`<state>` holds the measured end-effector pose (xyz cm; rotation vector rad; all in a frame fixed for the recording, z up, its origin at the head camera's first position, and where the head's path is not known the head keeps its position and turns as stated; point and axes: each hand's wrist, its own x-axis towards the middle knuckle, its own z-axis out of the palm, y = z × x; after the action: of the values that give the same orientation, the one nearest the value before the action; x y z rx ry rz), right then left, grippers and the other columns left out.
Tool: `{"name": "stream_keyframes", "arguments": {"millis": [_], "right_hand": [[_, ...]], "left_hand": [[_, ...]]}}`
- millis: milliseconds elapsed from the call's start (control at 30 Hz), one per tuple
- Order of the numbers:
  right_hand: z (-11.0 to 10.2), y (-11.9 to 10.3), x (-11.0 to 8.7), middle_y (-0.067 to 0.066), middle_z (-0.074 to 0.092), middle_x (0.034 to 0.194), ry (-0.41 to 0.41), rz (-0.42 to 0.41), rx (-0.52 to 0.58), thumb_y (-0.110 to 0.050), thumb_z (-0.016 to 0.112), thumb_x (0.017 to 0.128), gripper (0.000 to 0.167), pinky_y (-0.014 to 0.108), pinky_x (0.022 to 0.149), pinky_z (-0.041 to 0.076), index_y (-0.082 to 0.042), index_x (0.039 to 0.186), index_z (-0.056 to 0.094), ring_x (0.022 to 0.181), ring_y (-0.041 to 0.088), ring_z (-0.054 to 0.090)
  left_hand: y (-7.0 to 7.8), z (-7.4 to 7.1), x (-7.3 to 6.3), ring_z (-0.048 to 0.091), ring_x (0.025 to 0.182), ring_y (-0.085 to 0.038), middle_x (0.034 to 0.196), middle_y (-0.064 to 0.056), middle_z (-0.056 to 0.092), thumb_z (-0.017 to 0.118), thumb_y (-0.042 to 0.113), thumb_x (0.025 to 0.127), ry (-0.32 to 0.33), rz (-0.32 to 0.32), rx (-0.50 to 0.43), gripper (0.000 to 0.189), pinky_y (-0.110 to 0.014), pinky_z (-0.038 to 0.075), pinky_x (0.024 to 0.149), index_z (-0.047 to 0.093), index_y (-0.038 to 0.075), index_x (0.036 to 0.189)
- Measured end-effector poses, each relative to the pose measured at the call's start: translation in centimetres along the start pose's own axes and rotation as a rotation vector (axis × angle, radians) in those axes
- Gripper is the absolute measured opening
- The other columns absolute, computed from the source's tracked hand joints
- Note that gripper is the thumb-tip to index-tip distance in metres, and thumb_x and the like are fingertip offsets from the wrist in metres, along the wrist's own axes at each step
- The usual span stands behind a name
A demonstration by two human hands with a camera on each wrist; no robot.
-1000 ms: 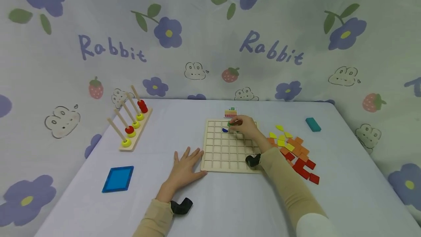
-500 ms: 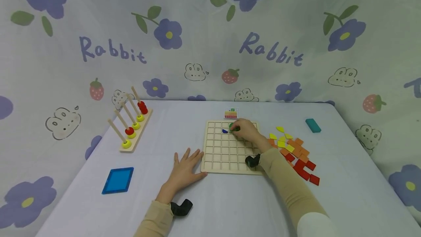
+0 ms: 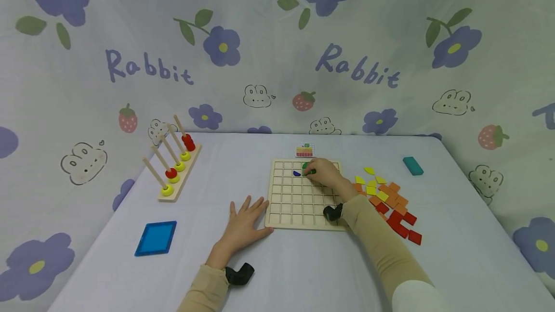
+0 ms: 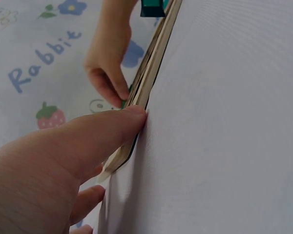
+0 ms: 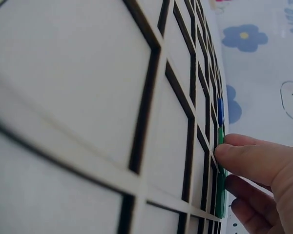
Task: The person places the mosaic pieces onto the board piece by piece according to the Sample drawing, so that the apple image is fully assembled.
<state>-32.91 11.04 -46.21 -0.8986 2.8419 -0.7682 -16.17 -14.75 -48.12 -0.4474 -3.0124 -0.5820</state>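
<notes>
The green piece (image 5: 220,195) looks smooth, the board (image 3: 287,203) matt wood, the tray (image 3: 156,238) smooth plastic, the card (image 3: 305,149) paper; the surface (image 3: 312,273) is matt cloth, the backdrop (image 3: 277,32) lightly creased cloth.

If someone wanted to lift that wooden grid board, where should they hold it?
I'd hold the wooden grid board by its left and right edges, coming from both sides: it's thin and lies flat. Keeping it level seems wise, since a small blue piece lies on top.

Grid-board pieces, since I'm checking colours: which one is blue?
The small piece just left of the right hand; the other pieces visible on the grid board are green.
</notes>
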Motion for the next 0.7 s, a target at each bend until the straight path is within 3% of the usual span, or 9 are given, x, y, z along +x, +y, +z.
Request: {"name": "stream_keyframes", "arguments": {"millis": [433, 700], "right_hand": [[-0.23, -0.39, -0.28, 0.007, 0.066, 0.102, 0.004, 0.014, 0.028, -0.006, 0.066, 0.083, 0.011, 0.04, 0.092, 0.046, -0.008, 0.091, 0.074, 0.101, 0.027, 0.059], [-0.36, -0.59, -0.25, 0.007, 0.065, 0.102, -0.009, 0.063, 0.052, -0.002, 0.064, 0.082, 0.014, 0.04, 0.09, 0.046, -0.008, 0.091, 0.073, 0.102, 0.026, 0.059]], "left_hand": [[0.01, 0.09, 0.02, 0.023, 0.136, -0.038, 0.143, -0.005, 0.042, 0.065, 0.053, 0.077, 0.001, -0.003, 0.01, 0.074, -0.07, 0.003, 0.101, 0.045, 0.016, 0.138], [0.14, 0.05, 0.03, 0.023, 0.137, -0.037, 0.143, -0.005, 0.041, 0.065, 0.053, 0.078, 0.0, -0.004, -0.002, 0.074, -0.07, 0.002, 0.101, 0.045, 0.016, 0.138]]}}
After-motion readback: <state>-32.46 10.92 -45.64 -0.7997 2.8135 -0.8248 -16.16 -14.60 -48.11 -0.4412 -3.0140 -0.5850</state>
